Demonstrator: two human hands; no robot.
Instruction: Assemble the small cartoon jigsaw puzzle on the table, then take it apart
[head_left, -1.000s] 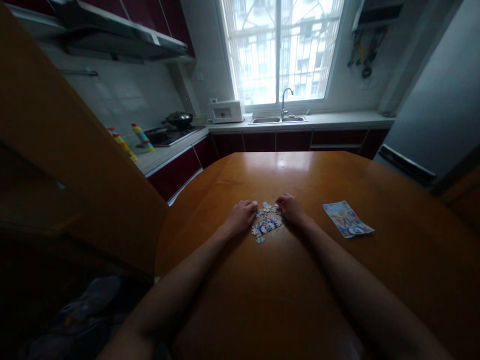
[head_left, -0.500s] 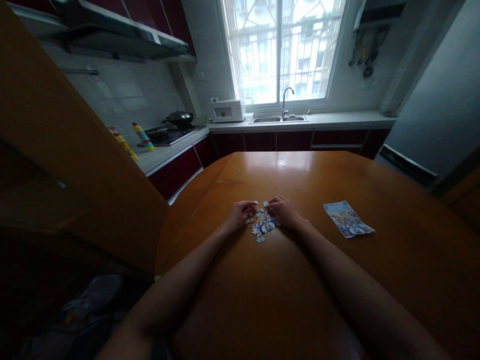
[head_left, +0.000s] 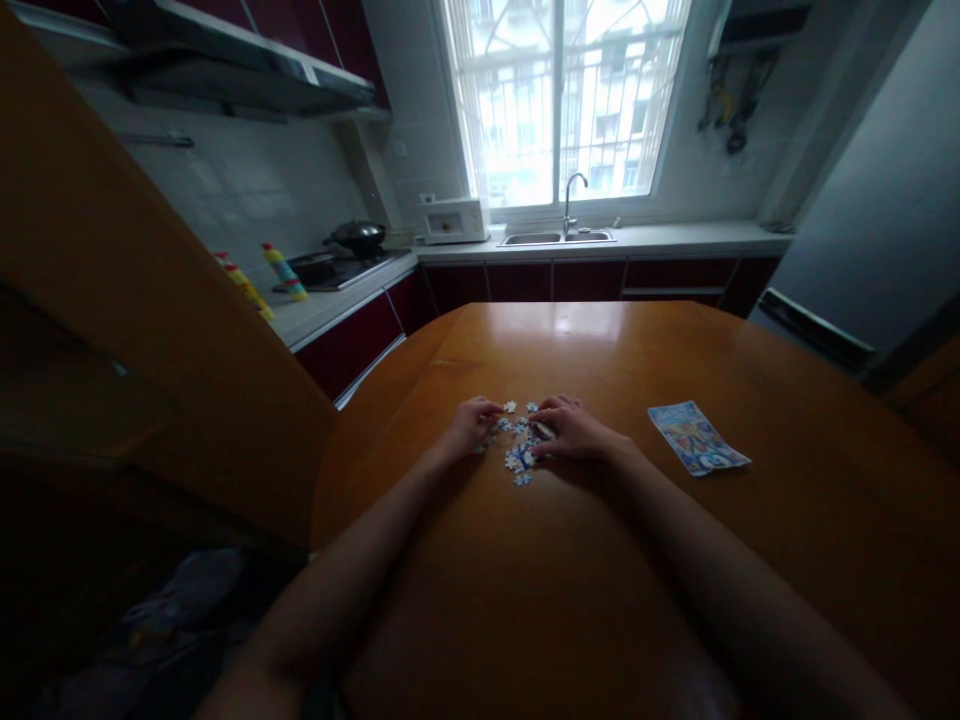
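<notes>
Shifted since the earlier frame: left hand [head_left: 471, 425], slightly toward nine o'clock; right hand [head_left: 574, 428], further over the joined part [head_left: 526, 457]. Left to right: left hand, fingers curled, grip indeterminable; pieces [head_left: 520, 425] on the surface [head_left: 562, 550] between both hands; right hand, thumb parted from fingers, at the pieces' three o'clock, hold likewise unclear; sheet [head_left: 697, 438], well apart toward three o'clock. Sound technique: steady the joined part flat, align tabs, press straight down.
</notes>
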